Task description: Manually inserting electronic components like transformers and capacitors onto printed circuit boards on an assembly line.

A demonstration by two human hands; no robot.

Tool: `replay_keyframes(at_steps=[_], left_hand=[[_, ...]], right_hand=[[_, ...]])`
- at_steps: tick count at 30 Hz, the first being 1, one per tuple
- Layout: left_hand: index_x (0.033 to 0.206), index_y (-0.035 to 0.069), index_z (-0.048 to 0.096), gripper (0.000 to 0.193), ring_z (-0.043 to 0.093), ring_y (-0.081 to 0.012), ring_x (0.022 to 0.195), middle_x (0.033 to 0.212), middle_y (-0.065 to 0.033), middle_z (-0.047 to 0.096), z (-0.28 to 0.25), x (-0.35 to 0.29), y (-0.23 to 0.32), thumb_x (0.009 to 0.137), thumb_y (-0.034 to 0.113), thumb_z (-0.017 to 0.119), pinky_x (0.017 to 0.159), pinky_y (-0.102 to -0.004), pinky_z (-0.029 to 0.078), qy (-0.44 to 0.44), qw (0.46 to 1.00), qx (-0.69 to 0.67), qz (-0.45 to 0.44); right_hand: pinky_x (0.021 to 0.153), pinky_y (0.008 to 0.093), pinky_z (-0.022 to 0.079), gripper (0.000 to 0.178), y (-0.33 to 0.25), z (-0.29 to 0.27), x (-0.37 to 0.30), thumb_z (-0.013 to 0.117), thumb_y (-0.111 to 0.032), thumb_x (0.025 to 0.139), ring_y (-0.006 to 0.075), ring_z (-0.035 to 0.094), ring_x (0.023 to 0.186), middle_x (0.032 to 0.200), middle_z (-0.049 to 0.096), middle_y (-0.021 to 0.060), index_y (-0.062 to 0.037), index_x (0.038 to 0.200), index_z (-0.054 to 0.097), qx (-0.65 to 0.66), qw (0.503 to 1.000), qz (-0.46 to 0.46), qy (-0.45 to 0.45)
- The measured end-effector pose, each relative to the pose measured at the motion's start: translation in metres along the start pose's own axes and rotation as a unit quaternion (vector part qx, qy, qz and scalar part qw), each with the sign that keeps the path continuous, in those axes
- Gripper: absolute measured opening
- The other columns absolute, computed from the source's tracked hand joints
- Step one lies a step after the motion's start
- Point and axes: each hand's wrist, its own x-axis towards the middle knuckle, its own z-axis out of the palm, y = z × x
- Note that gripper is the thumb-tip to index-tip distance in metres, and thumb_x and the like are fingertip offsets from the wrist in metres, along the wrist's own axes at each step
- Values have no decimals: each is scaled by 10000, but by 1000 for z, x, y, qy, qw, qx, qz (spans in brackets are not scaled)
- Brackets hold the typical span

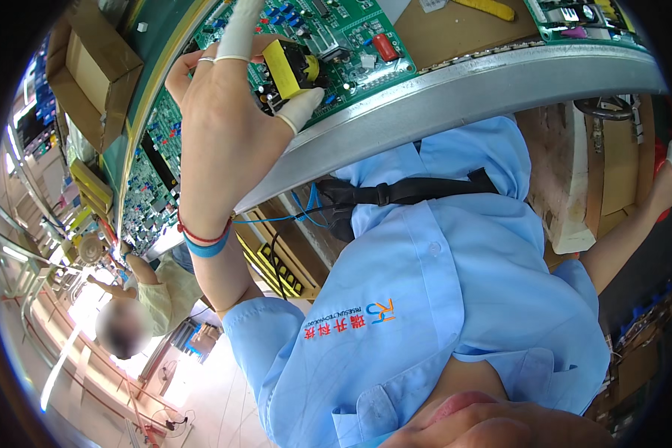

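Note:
My left hand (228, 123) reaches over a green circuit board (355, 86), with white finger cots on its thumb and index finger. The thumb presses at the lower edge of a yellow and black transformer (284, 69) on that board. Other fingers bend round the transformer's far side, partly hidden, while the index finger stretches up past the top of the picture. A red capacitor (385, 47) stands on the board, right of the transformer. Far to the right, my right hand (664, 183) is beside something red (660, 155); the dark rim hides most of its fingers.
A metal rail (455, 101) runs along the bench's near edge. A second board (582, 19) lies at the upper right, near a yellow-handled tool (489, 7). More boards (151, 168) line up at left, beside an open cardboard box (89, 75). A co-worker (160, 295) is behind.

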Motion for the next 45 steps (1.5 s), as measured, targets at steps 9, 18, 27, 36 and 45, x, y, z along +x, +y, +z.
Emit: replay_keyframes(at_steps=[9, 18, 27, 36, 45], left_hand=[[1234, 48, 532, 674, 609, -266, 871, 889, -88, 656, 2, 1, 6, 663, 255, 823, 927, -411, 309, -4, 997, 80, 24], [1287, 9, 506, 709, 534, -285, 1003, 1034, -137, 639, -20, 27, 42, 682, 235, 798, 924, -374, 353, -71, 990, 79, -96], [1339, -24, 428, 837, 535, -300, 958, 991, -177, 635, -22, 27, 44, 654, 249, 825, 951, -378, 333, -142, 980, 88, -110], [1278, 7, 497, 736, 537, -311, 882, 882, -139, 591, -3, 3, 38, 643, 209, 810, 942, -422, 307, -33, 996, 19, -79], [1305, -45, 430, 739, 575, -319, 881, 827, -159, 607, 12, 34, 51, 716, 262, 755, 945, -470, 309, 22, 998, -65, 12]], right_hand=[[1009, 417, 394, 737, 87, 159, -11, 595, -525, 788, 380, 501, 1196, 1286, 513, 271, -75, 1358, 464, 16, 998, 0, -56], [972, 429, 424, 626, 102, 230, -18, 563, -478, 812, 352, 540, 1161, 1236, 581, 190, -199, 1366, 475, 54, 981, 45, -181], [940, 429, 436, 595, 100, 224, 11, 587, -493, 818, 350, 540, 1157, 1234, 588, 170, -189, 1326, 520, 7, 976, 12, -218], [957, 426, 413, 609, 94, 220, -12, 662, -415, 784, 339, 531, 1173, 1236, 589, 158, -138, 1308, 525, 77, 975, 65, -200], [827, 329, 509, 445, 106, 164, -10, 593, -126, 798, 227, 635, 978, 1075, 642, 145, 71, 1197, 561, 466, 847, 221, -129]])
